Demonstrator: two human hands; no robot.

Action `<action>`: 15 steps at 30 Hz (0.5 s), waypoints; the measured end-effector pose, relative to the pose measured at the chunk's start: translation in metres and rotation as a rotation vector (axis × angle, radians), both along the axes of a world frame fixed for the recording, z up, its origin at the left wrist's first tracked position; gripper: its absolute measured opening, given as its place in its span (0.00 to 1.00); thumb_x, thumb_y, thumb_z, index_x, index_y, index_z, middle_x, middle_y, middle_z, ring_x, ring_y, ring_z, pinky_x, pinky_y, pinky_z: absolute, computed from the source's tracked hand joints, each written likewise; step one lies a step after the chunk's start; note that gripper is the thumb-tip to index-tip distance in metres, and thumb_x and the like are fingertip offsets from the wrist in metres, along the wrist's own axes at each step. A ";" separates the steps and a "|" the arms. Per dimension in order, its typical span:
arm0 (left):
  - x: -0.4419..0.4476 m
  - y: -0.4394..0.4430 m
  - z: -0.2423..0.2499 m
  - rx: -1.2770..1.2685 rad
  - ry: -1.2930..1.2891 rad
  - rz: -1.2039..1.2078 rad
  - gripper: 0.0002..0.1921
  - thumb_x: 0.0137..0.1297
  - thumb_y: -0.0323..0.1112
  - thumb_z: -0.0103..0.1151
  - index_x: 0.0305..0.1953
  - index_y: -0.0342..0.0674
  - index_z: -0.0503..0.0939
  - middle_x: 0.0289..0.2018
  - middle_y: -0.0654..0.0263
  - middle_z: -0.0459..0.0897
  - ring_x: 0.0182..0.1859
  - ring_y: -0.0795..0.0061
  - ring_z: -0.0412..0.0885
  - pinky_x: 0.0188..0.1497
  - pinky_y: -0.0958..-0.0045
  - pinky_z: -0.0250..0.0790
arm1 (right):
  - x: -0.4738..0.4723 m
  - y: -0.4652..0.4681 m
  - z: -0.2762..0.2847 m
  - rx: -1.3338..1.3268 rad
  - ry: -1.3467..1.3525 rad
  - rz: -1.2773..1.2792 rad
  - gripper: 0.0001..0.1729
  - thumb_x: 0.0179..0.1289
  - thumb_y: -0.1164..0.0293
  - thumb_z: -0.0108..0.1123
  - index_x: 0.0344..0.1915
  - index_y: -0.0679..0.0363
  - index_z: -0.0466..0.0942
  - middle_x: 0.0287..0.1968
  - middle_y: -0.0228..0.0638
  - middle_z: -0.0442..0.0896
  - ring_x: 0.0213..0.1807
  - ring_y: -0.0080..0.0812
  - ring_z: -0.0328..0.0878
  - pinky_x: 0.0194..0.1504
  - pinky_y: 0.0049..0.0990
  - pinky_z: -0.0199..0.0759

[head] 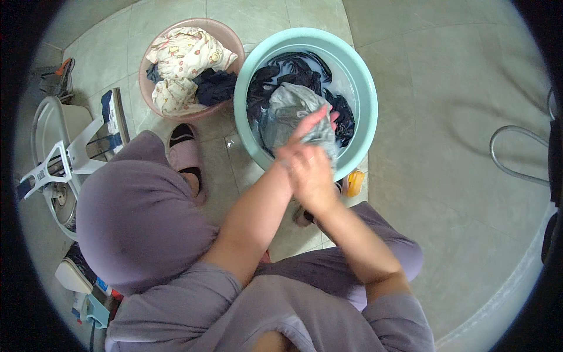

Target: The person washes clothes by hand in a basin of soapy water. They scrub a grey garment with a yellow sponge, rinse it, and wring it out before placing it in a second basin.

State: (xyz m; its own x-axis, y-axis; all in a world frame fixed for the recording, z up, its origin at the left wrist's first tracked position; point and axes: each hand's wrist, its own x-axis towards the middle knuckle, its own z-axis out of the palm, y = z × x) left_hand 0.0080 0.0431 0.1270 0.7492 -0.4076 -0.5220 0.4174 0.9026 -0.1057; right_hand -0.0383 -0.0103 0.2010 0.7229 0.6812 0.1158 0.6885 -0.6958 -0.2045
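Observation:
A grey wet cloth garment (299,103) is bunched up over a light-blue plastic basin (369,101). My left hand (310,127) reaches into the basin with the cloth gathered against its palm and fingers. Across its wrist lies my right hand (308,174), slightly blurred, with its fingers bent over the lower part of the cloth; whether they grip it cannot be told. Dark garments (303,70) soak in cloudy water beneath and around the grey one.
A pink basin (145,94) with a patterned cream cloth (189,53) and dark clothes (215,86) stands left of the blue one. Mops and a bucket (79,119) line the left side. An orange-yellow object (355,183) lies beside the blue basin. A grey hose (506,130) loops at right.

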 end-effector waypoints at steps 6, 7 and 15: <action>0.006 -0.021 0.020 0.110 -0.031 0.097 0.15 0.64 0.51 0.58 0.35 0.45 0.75 0.31 0.71 0.77 0.34 0.77 0.75 0.39 0.73 0.69 | 0.041 -0.037 -0.017 0.271 -0.112 -0.568 0.07 0.53 0.69 0.60 0.23 0.60 0.76 0.24 0.44 0.78 0.28 0.48 0.77 0.35 0.43 0.71; 0.006 -0.023 0.019 0.170 0.032 0.088 0.15 0.65 0.51 0.57 0.33 0.47 0.75 0.26 0.72 0.77 0.29 0.76 0.76 0.36 0.73 0.70 | 0.037 -0.036 -0.015 0.325 -0.123 -0.294 0.07 0.54 0.68 0.61 0.25 0.60 0.77 0.25 0.46 0.79 0.30 0.49 0.78 0.34 0.43 0.71; 0.005 -0.026 0.016 0.029 0.084 0.063 0.13 0.64 0.49 0.58 0.30 0.48 0.74 0.28 0.71 0.76 0.31 0.79 0.74 0.36 0.75 0.67 | 0.054 -0.037 -0.018 0.182 -0.031 -0.708 0.16 0.61 0.59 0.56 0.23 0.58 0.79 0.24 0.48 0.80 0.26 0.51 0.79 0.31 0.41 0.72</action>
